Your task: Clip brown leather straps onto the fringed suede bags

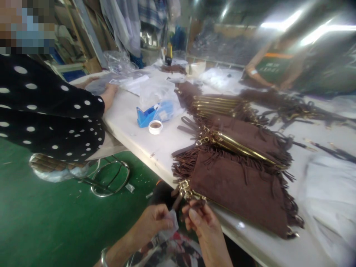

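Note:
My left hand [157,222] is closed, pinching a small clear plastic piece [172,221] between thumb and fingers. Just beside it, my right hand [200,218] has its fingers closed on a dark brown strap [197,204] near the table edge. A brown fringed bag [236,189] lies flat right above my right hand, its gold clasps [185,187] hanging at the near left corner. Behind it more brown fringed bags [250,137] with gold zippers are stacked in an overlapping row.
On the white table [130,137] stand a blue tape dispenser [146,116] and a small round white container [155,127]. Clear plastic bags [158,91] lie behind. A person in a polka-dot sleeve [52,92] is at the left, near a metal stool [111,178]. Another person [275,70] stands across the table.

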### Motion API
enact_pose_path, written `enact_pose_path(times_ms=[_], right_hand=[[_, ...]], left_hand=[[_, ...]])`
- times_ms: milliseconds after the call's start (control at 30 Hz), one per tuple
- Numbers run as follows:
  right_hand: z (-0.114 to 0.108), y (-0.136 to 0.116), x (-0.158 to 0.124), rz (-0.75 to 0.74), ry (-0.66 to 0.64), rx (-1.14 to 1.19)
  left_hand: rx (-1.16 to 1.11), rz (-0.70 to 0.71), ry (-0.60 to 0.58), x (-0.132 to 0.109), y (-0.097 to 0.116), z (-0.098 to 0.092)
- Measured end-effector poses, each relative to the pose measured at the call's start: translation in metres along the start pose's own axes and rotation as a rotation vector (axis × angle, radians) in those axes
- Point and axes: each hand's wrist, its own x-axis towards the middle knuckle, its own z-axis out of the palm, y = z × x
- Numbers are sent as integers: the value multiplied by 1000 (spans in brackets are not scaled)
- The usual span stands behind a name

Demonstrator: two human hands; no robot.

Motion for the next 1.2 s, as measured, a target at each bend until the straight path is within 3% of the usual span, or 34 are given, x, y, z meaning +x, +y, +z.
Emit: enact_pose_path(times_ms=[333,567,733,1200], right_hand=[[-1,-1,-2,62,31,3],[-2,-1,-3,-7,80,-169],[-5,-3,-2,-44,86,-300],[-7,-7,-2,8,63,-253]], left_hand=[[78,32,91,2,0,8],[19,-19,-41,-1,1,-2],[27,-23,-59,-3,2,-15],[35,5,-102,-3,4,-10]])
